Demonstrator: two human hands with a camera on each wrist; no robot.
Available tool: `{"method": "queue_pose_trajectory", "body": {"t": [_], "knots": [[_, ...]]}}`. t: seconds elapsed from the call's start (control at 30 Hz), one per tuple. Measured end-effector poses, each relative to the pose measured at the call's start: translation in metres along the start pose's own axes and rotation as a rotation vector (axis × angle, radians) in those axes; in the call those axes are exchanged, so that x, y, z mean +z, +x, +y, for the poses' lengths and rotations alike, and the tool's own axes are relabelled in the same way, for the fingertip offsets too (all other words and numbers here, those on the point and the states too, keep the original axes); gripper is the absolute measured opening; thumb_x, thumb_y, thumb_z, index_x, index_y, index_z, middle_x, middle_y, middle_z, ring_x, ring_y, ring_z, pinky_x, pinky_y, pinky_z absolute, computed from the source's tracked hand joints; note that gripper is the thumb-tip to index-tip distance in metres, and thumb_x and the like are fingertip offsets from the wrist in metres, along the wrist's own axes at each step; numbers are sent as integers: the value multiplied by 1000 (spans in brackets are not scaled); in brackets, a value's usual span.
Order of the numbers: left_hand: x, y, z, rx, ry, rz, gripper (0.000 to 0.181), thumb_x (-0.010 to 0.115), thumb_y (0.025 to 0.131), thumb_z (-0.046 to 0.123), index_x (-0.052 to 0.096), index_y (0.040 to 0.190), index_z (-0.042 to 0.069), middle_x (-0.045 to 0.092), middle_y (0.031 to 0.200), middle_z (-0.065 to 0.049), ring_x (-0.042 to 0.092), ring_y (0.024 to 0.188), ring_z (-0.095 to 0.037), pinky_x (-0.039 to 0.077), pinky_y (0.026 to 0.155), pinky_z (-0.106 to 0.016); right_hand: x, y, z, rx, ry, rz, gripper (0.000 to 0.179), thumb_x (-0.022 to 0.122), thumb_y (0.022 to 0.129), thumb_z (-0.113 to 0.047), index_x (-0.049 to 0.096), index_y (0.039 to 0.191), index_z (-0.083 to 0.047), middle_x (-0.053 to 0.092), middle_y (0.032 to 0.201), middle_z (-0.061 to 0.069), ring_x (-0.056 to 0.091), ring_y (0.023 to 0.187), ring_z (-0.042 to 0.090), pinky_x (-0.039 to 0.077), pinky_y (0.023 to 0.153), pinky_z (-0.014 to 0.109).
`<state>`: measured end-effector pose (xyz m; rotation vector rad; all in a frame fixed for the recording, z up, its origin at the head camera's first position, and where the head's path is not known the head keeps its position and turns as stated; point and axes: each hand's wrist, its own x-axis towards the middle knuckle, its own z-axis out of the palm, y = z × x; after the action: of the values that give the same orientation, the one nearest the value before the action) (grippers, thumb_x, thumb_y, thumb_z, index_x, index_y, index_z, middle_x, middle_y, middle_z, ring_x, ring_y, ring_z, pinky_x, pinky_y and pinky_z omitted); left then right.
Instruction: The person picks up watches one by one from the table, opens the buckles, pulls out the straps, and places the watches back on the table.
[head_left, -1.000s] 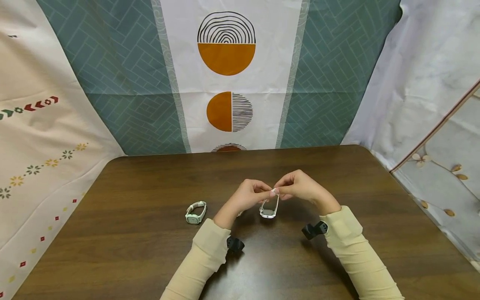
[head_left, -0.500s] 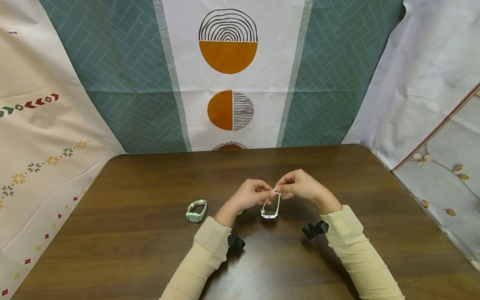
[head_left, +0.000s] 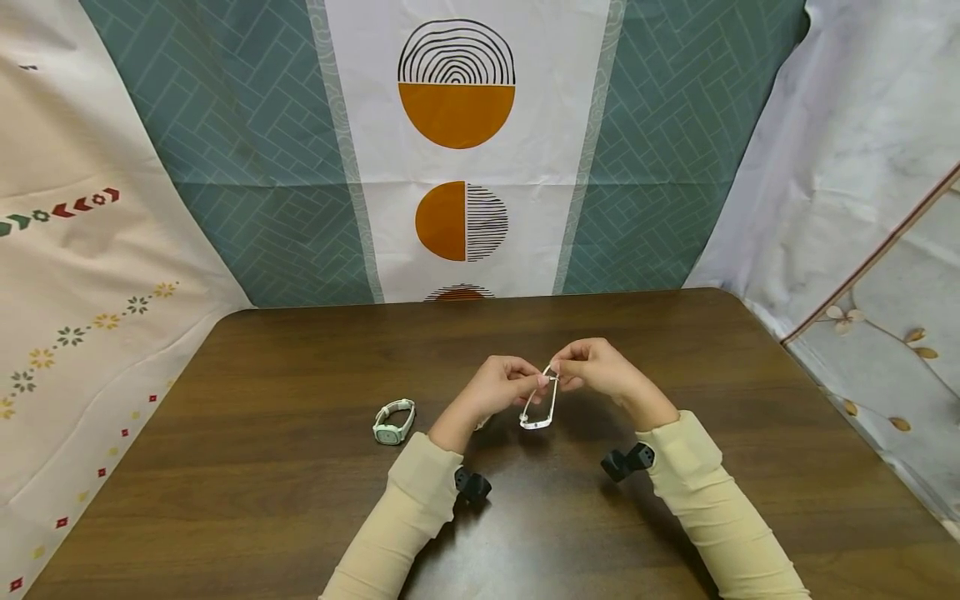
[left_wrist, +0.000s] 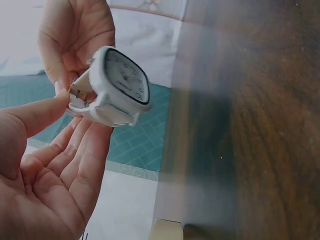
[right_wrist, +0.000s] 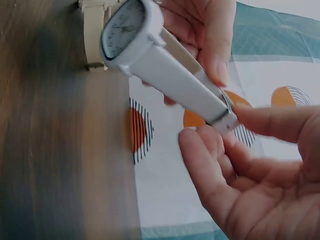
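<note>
A white wristwatch hangs between my two hands, its squarish dial low and the strap forming a loop above it. My left hand pinches the strap near the buckle between thumb and fingers. The right hand pinches the strap's end; in the right wrist view its thumb and fingertips meet at the metal buckle. The dial faces outward in the left wrist view, while fingers partly cover the buckle end.
A pale green watch with its strap looped rests on the brown wooden table, left of my left hand. Behind the left wrist a cream strap peeks out, mostly hidden. Patterned cloths hang around the table.
The strap's end now stands up above the buckle between the fingertips, and the watch has tilted and risen slightly. Both hands stay almost in place; the green watch has not moved.
</note>
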<state>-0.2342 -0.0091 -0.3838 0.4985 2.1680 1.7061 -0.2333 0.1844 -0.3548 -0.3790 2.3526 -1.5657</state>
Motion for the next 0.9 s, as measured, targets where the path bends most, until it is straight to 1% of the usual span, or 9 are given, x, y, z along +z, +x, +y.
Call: {"method": "queue_pose_trajectory", "body": {"t": [0.1, 0.2, 0.33, 0.47, 0.6, 0.73, 0.8, 0.9], "knots": [[1, -1, -1, 11, 34, -17, 25, 62, 92, 14, 67, 102, -8, 71, 91, -23, 69, 74, -21, 56, 72, -38, -2, -1, 1, -2, -40, -42, 24, 54, 92, -5, 59, 104, 16, 65, 87, 10, 63, 74, 16, 56, 76, 39], [1, -2, -1, 22, 66, -34, 24, 64, 92, 15, 69, 99, -7, 71, 86, -21, 69, 72, -19, 56, 70, -38, -5, -2, 3, -13, -73, -88, 26, 57, 92, -8, 60, 106, 14, 67, 88, 11, 64, 75, 18, 56, 74, 35], [1, -3, 0, 35, 82, -48, 21, 64, 91, 14, 70, 97, -5, 72, 83, -19, 70, 74, -24, 56, 69, -37, -5, -1, 3, -25, -91, -106, 24, 61, 91, -10, 65, 102, 12, 70, 86, 7, 64, 73, 16, 55, 70, 30], [1, -3, 0, 37, 62, -55, 22, 62, 92, 13, 69, 99, -6, 72, 89, -20, 70, 75, -21, 57, 68, -35, -3, -1, 1, -32, -75, -78, 21, 61, 90, -8, 67, 98, 11, 70, 83, 3, 64, 73, 15, 56, 71, 31], [0, -3, -1, 29, 30, -42, 23, 62, 92, 12, 68, 101, -8, 71, 93, -23, 70, 73, -17, 57, 69, -36, 0, -2, 1, -29, -49, -37, 22, 61, 90, -6, 66, 100, 13, 70, 86, 6, 65, 74, 15, 57, 74, 37], [-1, -3, -2, 23, 3, -30, 23, 61, 93, 12, 67, 101, -9, 70, 94, -26, 69, 72, -16, 57, 71, -39, 3, -1, 2, -18, -6, 27, 23, 59, 91, -4, 64, 103, 16, 68, 86, 7, 65, 72, 14, 57, 76, 40], [0, -3, -1, 18, -6, -23, 23, 61, 93, 11, 67, 101, -9, 70, 94, -25, 70, 72, -17, 57, 72, -40, 5, -1, 2, -12, 15, 57, 24, 58, 91, -4, 63, 103, 16, 67, 84, 5, 64, 71, 14, 57, 75, 40], [1, -2, 1, 14, -22, -8, 22, 62, 92, 11, 67, 101, -9, 70, 92, -24, 71, 74, -24, 56, 74, -44, 6, 0, 2, -11, 24, 82, 25, 58, 92, -5, 62, 103, 16, 65, 80, 1, 63, 68, 14, 57, 72, 38]]}}
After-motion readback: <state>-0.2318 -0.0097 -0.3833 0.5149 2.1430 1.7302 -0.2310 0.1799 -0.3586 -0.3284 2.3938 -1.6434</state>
